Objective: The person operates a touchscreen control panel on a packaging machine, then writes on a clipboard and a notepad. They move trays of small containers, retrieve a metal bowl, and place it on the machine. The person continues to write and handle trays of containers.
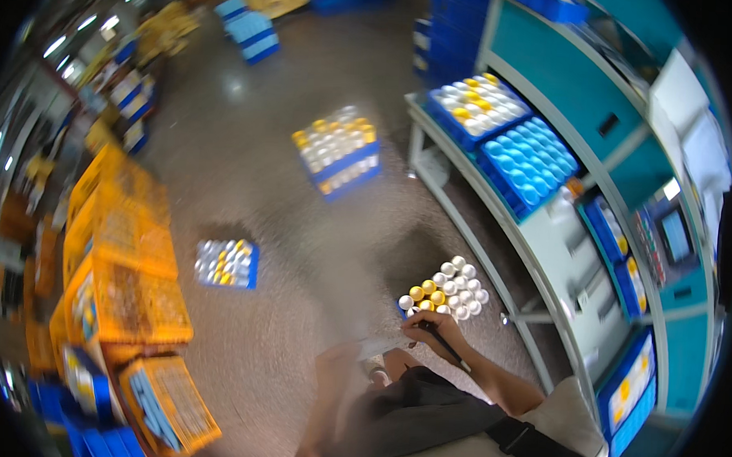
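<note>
1. The person's right hand (429, 328) is low in the view. Its fingers are closed around a thin dark pen (445, 344).
2. The pen tip seems to rest on a pale sheet of paper (375, 347) in front of the person's body. The sheet is blurry, so what is on it cannot be seen.
3. The left hand (333, 359) is blurry too. It looks like it is under or beside the paper. It is not clear if its fingers are closed or loose.
4. Just past the right hand, a blue crate (445, 291) sits on the floor. It is full of round white caps, with a few yellow ones near the left side.
5. More crates of the same kind sit farther off on the floor: a small one (227, 263) to the left and a bigger stacked one (338, 152) in the middle.
6. On the right, a grey shelf (545, 244) holds more blue crates.
7. Orange crates (124, 259) are piled on the left.
8. The work looks partly done. The pen is on the paper, and the near crate is full. How much is left cannot be told.
</note>
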Tool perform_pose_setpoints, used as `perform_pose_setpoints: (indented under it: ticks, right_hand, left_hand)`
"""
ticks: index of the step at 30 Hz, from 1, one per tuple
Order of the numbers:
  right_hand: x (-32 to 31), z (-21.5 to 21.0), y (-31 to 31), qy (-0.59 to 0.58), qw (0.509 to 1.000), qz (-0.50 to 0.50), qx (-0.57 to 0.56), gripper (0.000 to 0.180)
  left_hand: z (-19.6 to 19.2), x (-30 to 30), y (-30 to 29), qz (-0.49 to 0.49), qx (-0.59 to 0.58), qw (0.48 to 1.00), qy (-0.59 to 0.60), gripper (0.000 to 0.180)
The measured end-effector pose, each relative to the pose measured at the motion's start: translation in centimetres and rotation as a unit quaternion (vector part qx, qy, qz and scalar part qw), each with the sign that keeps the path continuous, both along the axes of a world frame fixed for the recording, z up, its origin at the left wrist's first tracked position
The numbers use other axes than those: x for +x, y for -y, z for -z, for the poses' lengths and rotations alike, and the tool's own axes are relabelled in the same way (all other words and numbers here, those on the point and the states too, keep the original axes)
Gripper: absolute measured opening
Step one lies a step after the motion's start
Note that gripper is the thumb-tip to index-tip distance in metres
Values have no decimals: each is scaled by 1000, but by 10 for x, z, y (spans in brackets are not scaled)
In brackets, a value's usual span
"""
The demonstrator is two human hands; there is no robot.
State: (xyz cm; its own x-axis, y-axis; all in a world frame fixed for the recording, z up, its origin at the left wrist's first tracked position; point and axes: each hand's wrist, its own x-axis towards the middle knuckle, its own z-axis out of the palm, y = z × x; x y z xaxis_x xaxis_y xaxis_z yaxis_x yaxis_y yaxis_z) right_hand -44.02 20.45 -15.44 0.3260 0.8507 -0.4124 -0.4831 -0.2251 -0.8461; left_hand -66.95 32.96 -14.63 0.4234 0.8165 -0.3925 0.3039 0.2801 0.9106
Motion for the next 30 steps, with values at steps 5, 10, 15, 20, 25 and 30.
perform_pose_setpoints:
  ticks: [5, 10, 15, 20, 25, 30]
  right_hand:
    - [46, -10, -17, 212, 974, 79, -27, 11]
    - [102, -7, -68, 115, 979, 167, -17, 11]
    - [188, -13, -147, 272, 955, 119, -14, 37]
    - [268, -54, -176, 352, 906, 233, -8, 13]
    - [351, -46, -157, 465, 821, 326, -67, 14]
    - [437, -12, -114, 296, 771, 537, -175, 8]
  left_hand:
    - [37, 77, -49, 120, 44, 991, 34, 19]
    - [46, 154, -126, 185, -9, 982, 40, 22]
    - [29, 250, -228, 235, 58, 970, 30, 22]
    - [-6, 363, -276, 322, 102, 938, 71, 22]
    - [14, 499, -276, 419, 33, 902, 102, 26]
    - [68, 638, -280, 497, -44, 861, 102, 21]
